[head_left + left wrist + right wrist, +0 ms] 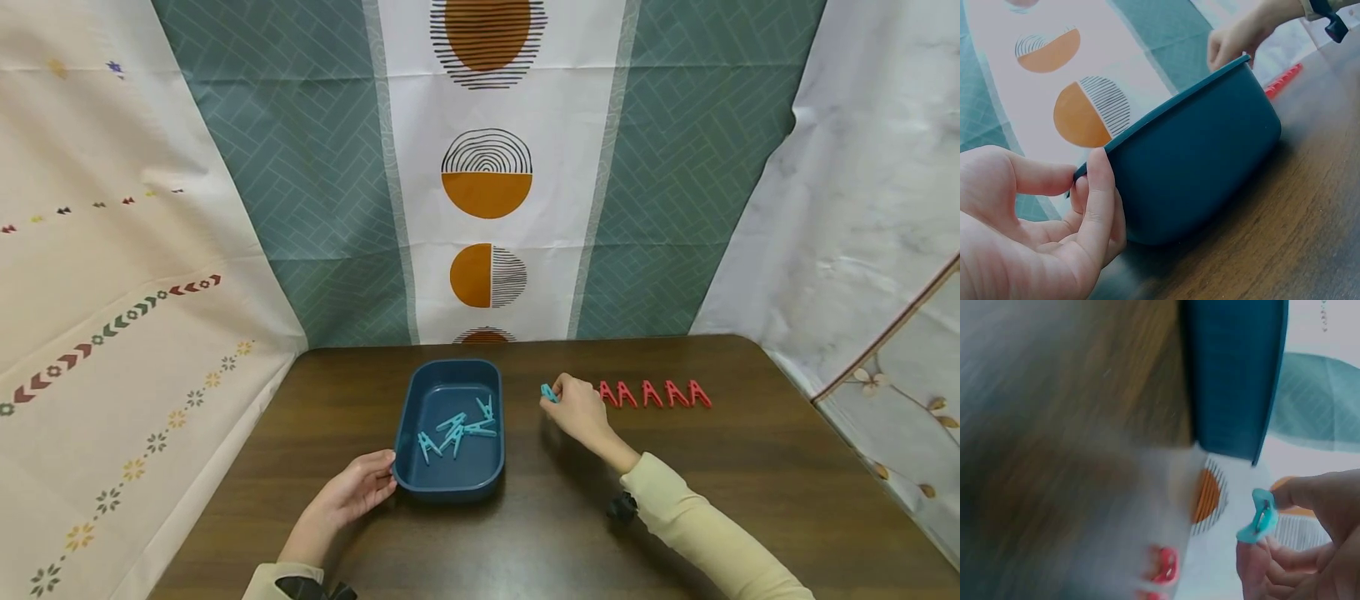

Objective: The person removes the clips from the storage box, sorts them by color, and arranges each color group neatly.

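Observation:
A dark blue plastic bin [448, 492] stands on the table, with several light-blue clothespins [454, 432] scattered on its floor. My left hand [362, 487] pinches the bin's near left rim between thumb and fingers, as the left wrist view shows close up. To the right of the bin, my right hand [581, 408] holds one light-blue clothespin [1261, 517] between thumb and fingertips, raised over the table. Just right of that hand, several red clothespins [652, 394] lie in a row.
The brown wooden table [570, 542] ends at a back edge against a hanging patterned cloth [491, 275]. Pale cloths hang at the left [112, 333] and right [847, 275] sides. A black wrist strap [622, 507] sits on my right sleeve.

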The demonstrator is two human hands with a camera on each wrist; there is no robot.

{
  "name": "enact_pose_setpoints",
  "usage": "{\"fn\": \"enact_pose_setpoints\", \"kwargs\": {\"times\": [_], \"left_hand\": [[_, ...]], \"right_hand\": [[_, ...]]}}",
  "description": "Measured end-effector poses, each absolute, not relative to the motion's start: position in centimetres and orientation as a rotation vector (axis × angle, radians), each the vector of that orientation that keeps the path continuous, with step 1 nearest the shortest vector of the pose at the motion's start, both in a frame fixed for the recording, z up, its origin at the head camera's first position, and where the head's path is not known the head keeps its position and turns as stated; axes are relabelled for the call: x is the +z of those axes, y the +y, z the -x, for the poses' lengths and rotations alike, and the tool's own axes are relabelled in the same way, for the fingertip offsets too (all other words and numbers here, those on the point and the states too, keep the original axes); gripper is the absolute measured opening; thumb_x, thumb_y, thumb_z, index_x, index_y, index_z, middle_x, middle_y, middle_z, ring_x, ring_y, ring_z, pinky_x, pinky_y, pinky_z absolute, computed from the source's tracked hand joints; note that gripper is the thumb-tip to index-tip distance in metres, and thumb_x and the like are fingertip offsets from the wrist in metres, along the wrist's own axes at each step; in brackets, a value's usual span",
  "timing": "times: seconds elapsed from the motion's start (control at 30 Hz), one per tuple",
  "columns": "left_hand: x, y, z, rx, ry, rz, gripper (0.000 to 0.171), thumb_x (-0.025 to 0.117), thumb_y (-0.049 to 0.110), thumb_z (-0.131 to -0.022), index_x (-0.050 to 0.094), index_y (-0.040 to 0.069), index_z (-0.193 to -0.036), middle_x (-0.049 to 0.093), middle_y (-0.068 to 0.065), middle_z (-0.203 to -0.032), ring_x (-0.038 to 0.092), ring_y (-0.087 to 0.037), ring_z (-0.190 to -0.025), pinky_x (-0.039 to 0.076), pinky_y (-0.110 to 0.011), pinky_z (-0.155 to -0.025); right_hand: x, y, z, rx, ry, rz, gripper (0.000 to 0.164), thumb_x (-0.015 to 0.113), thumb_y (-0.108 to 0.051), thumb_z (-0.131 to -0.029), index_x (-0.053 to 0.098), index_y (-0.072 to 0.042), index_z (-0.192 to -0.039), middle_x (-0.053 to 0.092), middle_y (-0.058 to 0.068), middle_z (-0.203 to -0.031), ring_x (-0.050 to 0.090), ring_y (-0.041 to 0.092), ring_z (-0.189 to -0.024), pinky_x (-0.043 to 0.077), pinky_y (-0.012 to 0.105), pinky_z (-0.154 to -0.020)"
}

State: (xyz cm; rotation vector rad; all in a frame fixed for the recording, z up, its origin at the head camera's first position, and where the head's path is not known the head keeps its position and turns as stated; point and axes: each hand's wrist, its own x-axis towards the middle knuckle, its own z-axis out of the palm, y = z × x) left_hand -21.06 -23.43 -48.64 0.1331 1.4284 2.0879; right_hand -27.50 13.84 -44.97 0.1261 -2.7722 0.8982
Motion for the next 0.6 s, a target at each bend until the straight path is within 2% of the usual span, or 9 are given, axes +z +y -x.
{"fn": "enact_pose_setpoints", "kwargs": {"times": [0.1,0.23,0.33,0.6], "left_hand": [[-48.6,-23.5,21.1,2.094,1.411,-0.145,0.028,0.034,0.009,-0.103,0.061,0.016,-0.096,0.061,0.006,-0.087,0.058,-0.004,-0.081,0.052,-0.016,-0.079],[-48.6,-23.5,21.1,2.099,1.384,-0.156,0.029,0.033,0.009,-0.104,0.061,0.016,-0.097,0.062,0.006,-0.087,0.058,-0.004,-0.082,0.052,-0.016,-0.080],[-48.6,-23.6,21.1,2.100,1.376,-0.159,0.030,0.033,0.009,-0.104,0.061,0.016,-0.097,0.062,0.006,-0.088,0.058,-0.004,-0.082,0.052,-0.016,-0.079],[-48.7,-23.5,21.2,2.099,1.354,-0.189,0.032,0.031,0.008,-0.104,0.061,0.016,-0.097,0.061,0.006,-0.089,0.058,-0.003,-0.082,0.051,-0.015,-0.080]], "right_hand": [[-45.3,14.8,27.7,0.865,-2.829,-0.092,0.020,0.065,-0.019,-0.082,0.052,-0.009,-0.070,0.048,-0.002,-0.057,0.037,0.010,-0.047,0.025,0.022,-0.040],[-45.8,15.6,27.7,0.822,-2.931,-0.044,0.040,0.068,-0.021,-0.083,0.042,-0.014,-0.054,0.032,-0.005,-0.048,0.025,0.009,-0.045,0.017,0.022,-0.040],[-46.3,15.8,27.6,0.778,-3.020,-0.013,0.047,0.070,-0.024,-0.085,0.040,-0.016,-0.049,0.029,-0.006,-0.044,0.024,0.008,-0.042,0.017,0.022,-0.039],[-47.3,15.9,27.8,0.668,-3.112,0.036,0.051,0.072,-0.026,-0.084,0.037,-0.017,-0.049,0.027,-0.005,-0.044,0.024,0.009,-0.040,0.019,0.023,-0.039]]}}
